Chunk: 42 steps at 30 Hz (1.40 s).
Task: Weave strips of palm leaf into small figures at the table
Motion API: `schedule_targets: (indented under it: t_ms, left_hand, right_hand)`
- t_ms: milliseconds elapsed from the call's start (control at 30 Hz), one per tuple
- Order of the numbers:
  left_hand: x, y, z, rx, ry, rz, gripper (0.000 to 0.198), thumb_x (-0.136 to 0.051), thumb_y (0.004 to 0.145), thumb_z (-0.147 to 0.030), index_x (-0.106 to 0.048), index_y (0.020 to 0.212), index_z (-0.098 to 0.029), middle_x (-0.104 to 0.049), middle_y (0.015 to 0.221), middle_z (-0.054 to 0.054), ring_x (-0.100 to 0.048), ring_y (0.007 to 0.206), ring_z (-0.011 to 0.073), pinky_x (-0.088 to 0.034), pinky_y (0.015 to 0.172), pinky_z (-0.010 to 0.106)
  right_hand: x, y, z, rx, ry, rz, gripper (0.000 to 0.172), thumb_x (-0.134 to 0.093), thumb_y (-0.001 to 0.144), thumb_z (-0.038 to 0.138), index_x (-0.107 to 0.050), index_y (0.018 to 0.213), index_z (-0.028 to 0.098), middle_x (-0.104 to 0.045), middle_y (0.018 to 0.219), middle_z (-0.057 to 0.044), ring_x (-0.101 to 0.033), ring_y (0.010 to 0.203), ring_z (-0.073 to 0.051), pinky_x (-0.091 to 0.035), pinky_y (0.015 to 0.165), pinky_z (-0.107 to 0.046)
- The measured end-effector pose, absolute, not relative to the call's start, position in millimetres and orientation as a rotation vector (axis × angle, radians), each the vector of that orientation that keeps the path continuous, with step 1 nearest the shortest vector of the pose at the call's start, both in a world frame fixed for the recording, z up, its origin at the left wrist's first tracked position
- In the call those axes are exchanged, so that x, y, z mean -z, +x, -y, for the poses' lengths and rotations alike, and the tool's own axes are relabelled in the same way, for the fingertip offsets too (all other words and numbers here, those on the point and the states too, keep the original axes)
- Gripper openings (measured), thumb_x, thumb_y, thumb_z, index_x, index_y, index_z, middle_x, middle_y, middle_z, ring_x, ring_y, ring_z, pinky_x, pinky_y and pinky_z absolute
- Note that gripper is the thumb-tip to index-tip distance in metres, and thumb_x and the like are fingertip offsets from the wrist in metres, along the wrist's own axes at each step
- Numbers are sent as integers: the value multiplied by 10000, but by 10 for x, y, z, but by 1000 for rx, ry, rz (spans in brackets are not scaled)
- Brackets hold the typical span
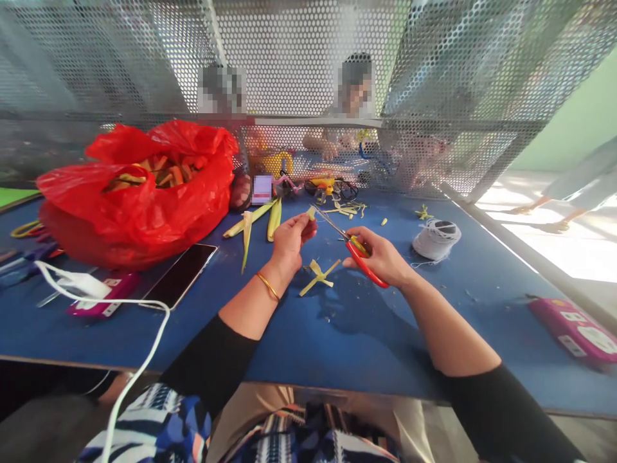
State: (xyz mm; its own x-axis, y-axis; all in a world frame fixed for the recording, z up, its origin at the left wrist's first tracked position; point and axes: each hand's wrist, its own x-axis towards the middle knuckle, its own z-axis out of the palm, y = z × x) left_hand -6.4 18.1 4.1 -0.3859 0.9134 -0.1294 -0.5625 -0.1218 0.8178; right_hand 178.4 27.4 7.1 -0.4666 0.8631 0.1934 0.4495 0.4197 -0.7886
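My left hand (291,241) pinches a small piece of pale green husk (312,212) between thumb and fingers. Red-and-yellow-handled scissors (362,258) are gripped in my right hand (380,254), their blades pointing up and left at that piece. Whether the blades touch it I cannot tell. Below and between both hands, a husk strip shape like a cross (319,278) lies on the blue table. Several longer husk leaves (274,222) rest beyond my left hand. Small husk scraps (348,209) are scattered past the scissors.
A large red plastic bag (193,186) full of cut pieces stands at left, beside a dark phone (182,275) and a white cable (161,334). White thread (436,240) sits to the right, with a magenta pack (573,329) farther out. A perforated metal screen (299,58) borders the back; people sit behind it.
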Motion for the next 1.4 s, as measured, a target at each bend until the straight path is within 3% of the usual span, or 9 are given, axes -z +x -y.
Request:
schedule_targets:
  t_ms: [233, 467, 833, 1100, 1233, 1400]
  left_hand:
    - [-9, -56, -183, -1749, 579, -1015, 109, -728, 712, -196, -638, 676, -145, -657, 606, -14, -614, 559, 78, -500, 644, 224]
    - [3, -35, -179, -1736, 611, -1004, 175, -777, 672, -238, -625, 671, -151, -639, 563, -28, -610, 540, 76, -493, 602, 204]
    - [31, -25, -196, -1716, 617, -1030, 157, -768, 679, -227, -632, 681, -148, -659, 584, -21, -624, 560, 78, -482, 620, 205]
    - [37, -35, -206, -1675, 589, -1049, 160, -775, 651, -217, -630, 665, -152, -673, 605, -6, -624, 568, 87, -499, 617, 213]
    - [34, -43, -207, -1632, 520, -1090, 111, -725, 694, -182, -628, 655, -147, -651, 583, -10, -608, 550, 79, -507, 622, 216]
    - [-8, -74, -188, -1622, 511, -1100, 110, -685, 710, -189, -615, 635, -148, -626, 588, -15, -578, 531, 69, -496, 617, 224]
  right_hand:
    - [-101, 1785, -226, -698, -1198, 2144, 544, -709, 635, 553, -590, 1033, 201, -522, 688, 41, -434, 621, -125, -358, 611, -266]
    - [-85, 1770, -220, -718, -1168, 2181, 485, -657, 693, 548, -615, 1021, 193, -477, 620, 54, -389, 572, -113, -341, 557, -251]
    - [-19, 1762, -237, -667, -1184, 2137, 457, -671, 694, 532, -681, 1008, 199, -524, 630, 31, -404, 579, -117, -353, 561, -250]
    - [-15, 1758, -273, -637, -1238, 2128, 519, -638, 681, 634, -704, 944, 191, -506, 584, 30, -391, 564, -120, -327, 548, -260]
    - [-3, 1805, -335, -524, -1433, 2097, 495, -620, 719, 614, -708, 958, 189, -599, 639, -6, -482, 585, -145, -334, 557, -264]
    - [19, 1870, -387, -97, -1688, 2343, 421, -605, 783, 514, -690, 1059, 207, -705, 816, -91, -618, 730, -237, -329, 565, -286]
